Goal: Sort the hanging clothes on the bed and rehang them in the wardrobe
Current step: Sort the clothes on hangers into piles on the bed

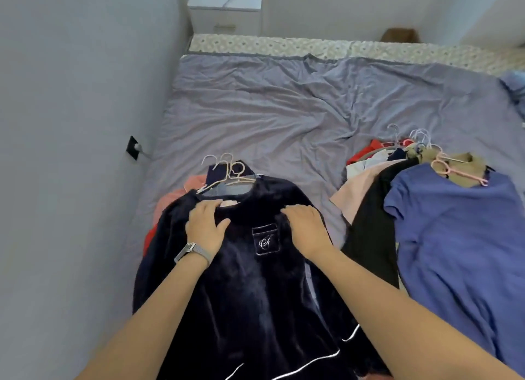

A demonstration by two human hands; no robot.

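- My left hand (pixel 205 226) lies flat, fingers spread, on the chest of a dark velvet top (pixel 250 280) at lower centre; a watch (pixel 193 253) circles that wrist.
- My right hand (pixel 308 229) rests open, palm down, on the same top, just right of its embroidered pocket (pixel 265 239). Neither hand grips anything.
- The top caps a left pile; pale hangers (pixel 227 171) poke out above its collar.
- To do this well, I judge I should smooth the shoulders and keep the hooks aligned.
- A second pile lies at right, topped by a blue T-shirt (pixel 454 246).
- The bed (pixel 270 101) holds both piles; no wardrobe is visible.
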